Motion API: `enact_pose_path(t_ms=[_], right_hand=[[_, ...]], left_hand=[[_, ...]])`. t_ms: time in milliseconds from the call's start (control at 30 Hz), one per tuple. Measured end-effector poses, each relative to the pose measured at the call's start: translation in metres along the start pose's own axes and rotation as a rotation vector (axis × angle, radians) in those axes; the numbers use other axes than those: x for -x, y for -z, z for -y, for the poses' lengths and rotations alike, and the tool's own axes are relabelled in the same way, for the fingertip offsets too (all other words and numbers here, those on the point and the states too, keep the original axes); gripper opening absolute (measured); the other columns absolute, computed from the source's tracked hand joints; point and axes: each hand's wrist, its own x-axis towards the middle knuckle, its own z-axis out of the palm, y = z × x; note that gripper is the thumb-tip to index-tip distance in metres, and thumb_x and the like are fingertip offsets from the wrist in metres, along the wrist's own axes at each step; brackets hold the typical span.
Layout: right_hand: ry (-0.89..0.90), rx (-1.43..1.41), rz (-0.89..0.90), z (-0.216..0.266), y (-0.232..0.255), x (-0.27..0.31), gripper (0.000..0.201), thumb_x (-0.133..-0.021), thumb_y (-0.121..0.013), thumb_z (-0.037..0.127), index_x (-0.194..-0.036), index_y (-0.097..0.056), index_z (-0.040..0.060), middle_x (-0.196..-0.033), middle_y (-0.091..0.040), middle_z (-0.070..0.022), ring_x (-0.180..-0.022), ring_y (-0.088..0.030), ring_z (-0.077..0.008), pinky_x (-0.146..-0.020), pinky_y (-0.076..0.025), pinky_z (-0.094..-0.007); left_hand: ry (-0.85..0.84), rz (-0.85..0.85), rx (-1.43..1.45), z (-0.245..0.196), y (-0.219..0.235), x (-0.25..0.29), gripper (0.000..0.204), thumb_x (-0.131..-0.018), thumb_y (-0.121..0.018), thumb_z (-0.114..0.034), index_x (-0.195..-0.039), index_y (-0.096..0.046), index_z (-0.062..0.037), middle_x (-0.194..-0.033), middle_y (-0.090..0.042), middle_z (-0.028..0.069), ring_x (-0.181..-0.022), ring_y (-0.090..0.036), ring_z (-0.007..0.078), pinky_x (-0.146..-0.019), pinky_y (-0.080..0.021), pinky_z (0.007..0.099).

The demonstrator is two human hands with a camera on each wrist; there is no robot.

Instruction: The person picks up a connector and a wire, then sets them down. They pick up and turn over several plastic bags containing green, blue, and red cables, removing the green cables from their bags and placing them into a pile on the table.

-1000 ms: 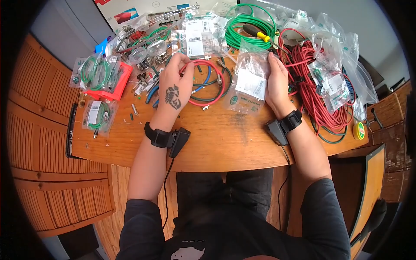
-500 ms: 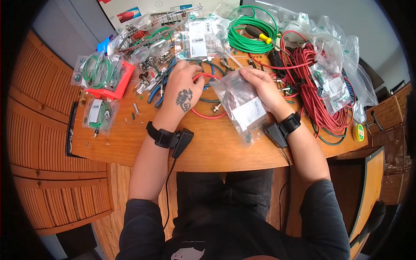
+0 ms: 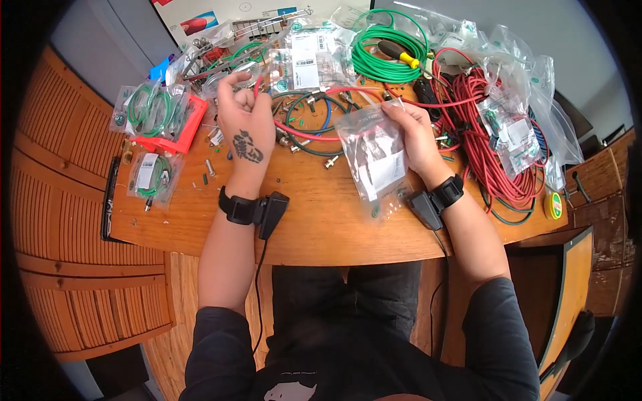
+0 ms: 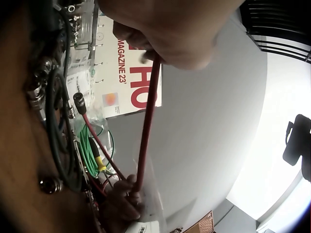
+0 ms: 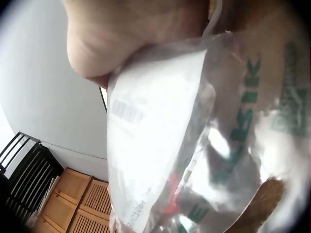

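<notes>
Gripping a red cable (image 4: 147,124) in the curled fingers of the left hand (image 3: 246,127), left of centre in the upper half of the head view. Pinching a clear bag (image 3: 371,150) near its top edge between the thumb and fingers of the right hand (image 3: 420,137), right of centre, over the bench (image 3: 328,230). As for the cable, running from the left hand down and rightward to the bag, with its long axis crosswise in the frame; as for the bag, lying lengthwise down the frame with a slight tilt, so nearly square to the cable. Turning, by judgement, on just that crossing: rightward and a little down from the left fingers to the bag, far nearer the right hand.

In the left wrist view, reaching with the cable right to the right hand, apparently pinned there along with the film. Noting also a red length (image 4: 99,140) between that hand and a dark connector (image 4: 79,103), perhaps part of the same cable.

Impossible to tell from the right wrist view: bag mouth open or closed, red patch (image 5: 172,194) inside the film or behind. Losing the right fingertips there entirely; likewise the left ones, dark and partly cut off at the top of the left wrist view.
</notes>
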Motion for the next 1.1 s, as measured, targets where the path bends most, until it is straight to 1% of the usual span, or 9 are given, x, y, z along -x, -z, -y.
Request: enact_pose_path(t_ms=[67, 133, 267, 333, 367, 467, 567, 700, 1100], right_hand=[[0.068, 0.151, -0.056, 0.002, -0.004, 0.002, 0.024, -0.094, -0.059, 0.021, -0.085, -0.070, 0.0024, -0.079, -0.067, -0.0017, -0.069, -0.059, -0.0076, -0.062, -0.043, -0.0210], [0.080, 0.120, -0.045, 0.000, 0.001, -0.001, 0.022, -0.094, -0.058, 0.020, -0.087, -0.069, 0.0020, -0.080, -0.067, -0.0014, -0.071, -0.059, -0.0072, -0.065, -0.043, -0.0213], [0.064, -0.121, -0.074, -0.002, -0.001, -0.003, 0.020, -0.095, -0.058, 0.017, -0.097, -0.068, 0.0004, -0.084, -0.067, -0.0009, -0.073, -0.058, -0.0060, -0.068, -0.044, -0.0216], [0.057, -0.122, -0.049, -0.004, -0.001, -0.004, 0.021, -0.096, -0.057, 0.018, -0.103, -0.067, 0.0001, -0.090, -0.066, 0.0007, -0.077, -0.056, -0.0047, -0.072, -0.044, -0.0211], [0.085, -0.095, -0.062, -0.008, -0.002, -0.006, 0.022, -0.097, -0.057, 0.019, -0.104, -0.066, 0.0003, -0.092, -0.066, 0.0016, -0.080, -0.056, -0.0044, -0.074, -0.044, -0.0206], [0.146, -0.012, -0.066, -0.015, -0.001, -0.009, 0.027, -0.099, -0.056, 0.023, -0.110, -0.065, 0.0008, -0.097, -0.065, 0.0030, -0.087, -0.054, -0.0038, -0.080, -0.042, -0.0195], [0.084, 0.067, 0.025, -0.012, -0.004, -0.005, 0.033, -0.096, -0.061, 0.029, -0.113, -0.065, 0.0011, -0.096, -0.064, 0.0011, -0.084, -0.056, -0.0041, -0.071, -0.047, -0.0208], [0.064, 0.035, 0.034, -0.003, -0.010, 0.001, 0.037, -0.096, -0.058, 0.034, -0.112, -0.064, 0.0013, -0.090, -0.063, -0.0014, -0.076, -0.058, -0.0070, -0.065, -0.047, -0.0222], [0.119, 0.098, -0.028, 0.004, -0.004, 0.000, 0.029, -0.096, -0.047, 0.018, -0.115, -0.065, 0.0050, -0.086, -0.063, -0.0020, -0.072, -0.058, -0.0079, -0.062, -0.044, -0.0211]], left_hand=[[-0.009, -0.011, -0.154, 0.002, 0.005, -0.003, 0.017, -0.082, -0.057, -0.002, -0.099, -0.053, 0.0012, -0.057, -0.047, -0.0002, -0.054, -0.045, 0.0072, -0.053, -0.038, 0.0275], [-0.027, 0.091, -0.749, -0.001, 0.007, -0.004, 0.012, -0.085, -0.056, -0.009, -0.088, -0.059, 0.0020, -0.062, -0.058, 0.0035, -0.059, -0.053, 0.0106, -0.057, -0.042, 0.0292], [0.006, 0.116, -0.942, -0.009, 0.004, -0.001, 0.027, -0.088, -0.056, -0.021, -0.075, -0.061, 0.0022, -0.069, -0.065, 0.0063, -0.064, -0.060, 0.0158, -0.061, -0.046, 0.0321], [0.094, 0.245, -0.232, -0.001, -0.001, 0.001, 0.036, -0.090, -0.058, -0.029, -0.074, -0.065, 0.0018, -0.069, -0.065, 0.0066, -0.063, -0.060, 0.0161, -0.060, -0.047, 0.0336], [0.095, 0.246, -0.230, 0.000, -0.002, 0.002, 0.036, -0.090, -0.058, -0.029, -0.074, -0.065, 0.0018, -0.069, -0.065, 0.0066, -0.063, -0.060, 0.0161, -0.060, -0.047, 0.0336], [0.656, 0.787, 0.286, -0.004, -0.007, 0.006, 0.027, -0.093, -0.061, -0.023, -0.098, -0.068, 0.0026, -0.079, -0.067, 0.0058, -0.069, -0.059, 0.0065, -0.063, -0.047, 0.0237], [0.492, 0.760, 0.360, -0.009, -0.024, 0.026, 0.025, -0.091, -0.063, -0.017, -0.104, -0.065, 0.0037, -0.087, -0.069, 0.0048, -0.073, -0.062, 0.0078, -0.066, -0.049, 0.0225], [0.613, 0.723, 0.423, -0.004, -0.019, 0.021, 0.018, -0.089, -0.066, -0.012, -0.101, -0.067, 0.0005, -0.097, -0.069, 0.0077, -0.081, -0.066, 0.0110, -0.070, -0.052, 0.0242], [0.634, 0.352, 0.460, 0.027, -0.026, -0.101, 0.038, -0.093, -0.060, -0.025, -0.118, -0.055, 0.0030, -0.106, -0.063, 0.0151, -0.094, -0.065, 0.0240, -0.077, -0.052, 0.0320]])
